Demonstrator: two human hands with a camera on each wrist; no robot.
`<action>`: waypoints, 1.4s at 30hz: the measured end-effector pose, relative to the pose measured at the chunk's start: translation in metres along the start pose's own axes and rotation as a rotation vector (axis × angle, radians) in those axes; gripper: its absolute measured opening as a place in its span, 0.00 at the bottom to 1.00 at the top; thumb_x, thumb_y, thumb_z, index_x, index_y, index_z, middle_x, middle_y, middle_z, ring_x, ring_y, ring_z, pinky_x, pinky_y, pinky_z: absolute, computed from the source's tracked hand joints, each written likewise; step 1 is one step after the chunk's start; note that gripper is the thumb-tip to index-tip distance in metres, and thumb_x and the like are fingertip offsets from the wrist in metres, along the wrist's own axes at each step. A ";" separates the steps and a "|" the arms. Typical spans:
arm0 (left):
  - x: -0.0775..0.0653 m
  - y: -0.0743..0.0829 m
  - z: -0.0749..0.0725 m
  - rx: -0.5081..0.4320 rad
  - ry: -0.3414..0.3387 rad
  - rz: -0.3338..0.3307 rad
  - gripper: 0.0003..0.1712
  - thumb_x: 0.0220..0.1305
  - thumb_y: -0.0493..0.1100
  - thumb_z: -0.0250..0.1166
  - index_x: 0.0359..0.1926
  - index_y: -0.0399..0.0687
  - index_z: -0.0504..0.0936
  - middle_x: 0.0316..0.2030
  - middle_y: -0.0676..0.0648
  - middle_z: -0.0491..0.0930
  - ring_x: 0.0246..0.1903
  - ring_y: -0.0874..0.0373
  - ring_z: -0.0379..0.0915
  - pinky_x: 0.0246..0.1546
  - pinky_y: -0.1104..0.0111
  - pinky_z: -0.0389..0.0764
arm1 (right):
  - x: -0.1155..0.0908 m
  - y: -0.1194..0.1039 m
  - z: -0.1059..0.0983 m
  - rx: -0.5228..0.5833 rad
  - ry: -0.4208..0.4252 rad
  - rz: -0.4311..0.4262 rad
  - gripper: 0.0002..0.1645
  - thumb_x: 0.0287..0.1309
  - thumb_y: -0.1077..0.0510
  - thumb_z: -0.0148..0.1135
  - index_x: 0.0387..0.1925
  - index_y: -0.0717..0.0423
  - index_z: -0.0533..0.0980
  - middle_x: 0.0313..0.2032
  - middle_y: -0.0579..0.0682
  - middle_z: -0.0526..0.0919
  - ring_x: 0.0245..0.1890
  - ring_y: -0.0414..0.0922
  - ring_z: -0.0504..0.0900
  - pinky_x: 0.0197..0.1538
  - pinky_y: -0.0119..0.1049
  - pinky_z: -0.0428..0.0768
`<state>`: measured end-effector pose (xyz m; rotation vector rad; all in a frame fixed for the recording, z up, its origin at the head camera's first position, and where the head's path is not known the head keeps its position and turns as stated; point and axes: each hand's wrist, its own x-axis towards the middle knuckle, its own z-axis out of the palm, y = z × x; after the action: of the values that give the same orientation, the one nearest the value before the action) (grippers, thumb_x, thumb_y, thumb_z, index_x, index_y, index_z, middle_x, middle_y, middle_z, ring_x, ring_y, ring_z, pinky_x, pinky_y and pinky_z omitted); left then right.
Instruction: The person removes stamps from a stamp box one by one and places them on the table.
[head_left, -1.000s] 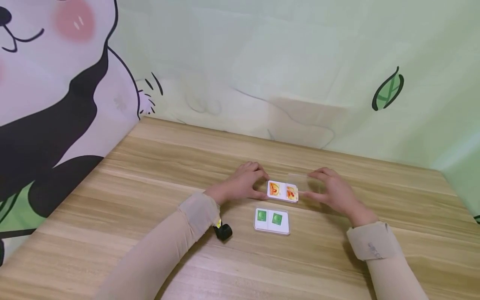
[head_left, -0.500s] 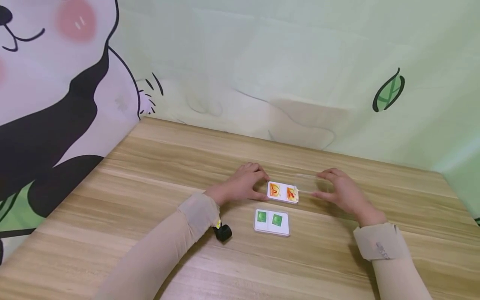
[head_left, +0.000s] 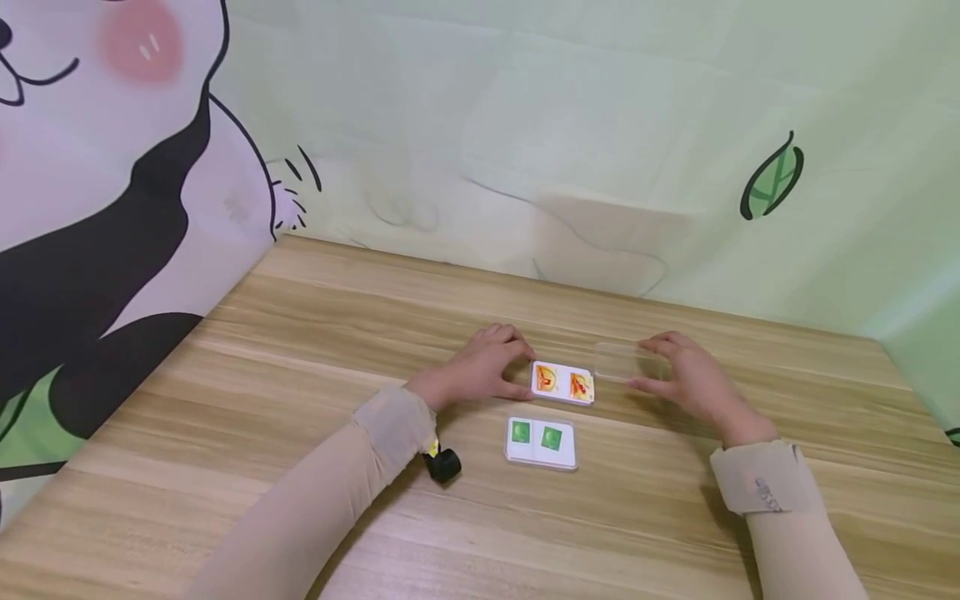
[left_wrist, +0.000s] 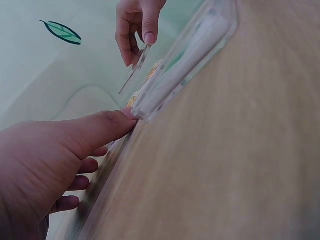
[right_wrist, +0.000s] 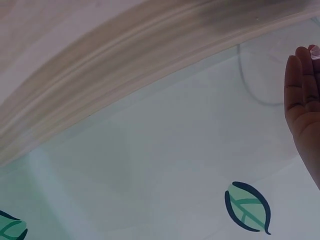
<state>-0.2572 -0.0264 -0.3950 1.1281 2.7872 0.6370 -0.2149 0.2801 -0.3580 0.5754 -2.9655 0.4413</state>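
In the head view, my left hand (head_left: 487, 364) holds the left end of a small flat case of cards with orange pictures (head_left: 562, 383), thumb at the near edge and fingers at the far edge. My right hand (head_left: 690, 379) pinches a clear plastic lid (head_left: 617, 362) by its right end, just right of that case and above the table. Nearer me lies a second clear case (head_left: 540, 446) with green pictures, touched by neither hand. The left wrist view shows the lid (left_wrist: 135, 70) edge-on and tilted. Only part of the right hand (right_wrist: 306, 105) enters the right wrist view.
The wood-grain table (head_left: 337, 333) meets a pale green printed backdrop (head_left: 562, 125) behind the hands. A panda drawing (head_left: 97, 167) covers the left side. A small black cylinder (head_left: 444, 465) sits at the left cuff.
My right hand has moved right with the clear lid, which overlapped the orange-picture case a second ago and now stands apart from it. The left hand stays in place on the case.
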 end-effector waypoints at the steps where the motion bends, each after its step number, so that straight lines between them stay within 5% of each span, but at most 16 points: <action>1: 0.000 0.000 0.000 0.002 0.000 0.000 0.34 0.55 0.60 0.69 0.59 0.49 0.75 0.56 0.48 0.72 0.60 0.53 0.62 0.68 0.59 0.59 | 0.000 0.000 0.000 -0.003 0.000 0.001 0.38 0.52 0.47 0.70 0.57 0.70 0.72 0.55 0.69 0.75 0.55 0.65 0.73 0.60 0.60 0.69; 42: -0.001 0.002 -0.002 0.026 -0.010 -0.004 0.34 0.55 0.61 0.68 0.59 0.50 0.75 0.57 0.48 0.72 0.60 0.52 0.63 0.68 0.57 0.59 | -0.003 0.023 -0.006 0.003 -0.018 0.041 0.37 0.55 0.49 0.68 0.58 0.70 0.71 0.57 0.71 0.72 0.58 0.68 0.71 0.61 0.61 0.68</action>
<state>-0.2554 -0.0264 -0.3930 1.1264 2.7968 0.5941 -0.2204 0.3038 -0.3591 0.5230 -2.9990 0.4466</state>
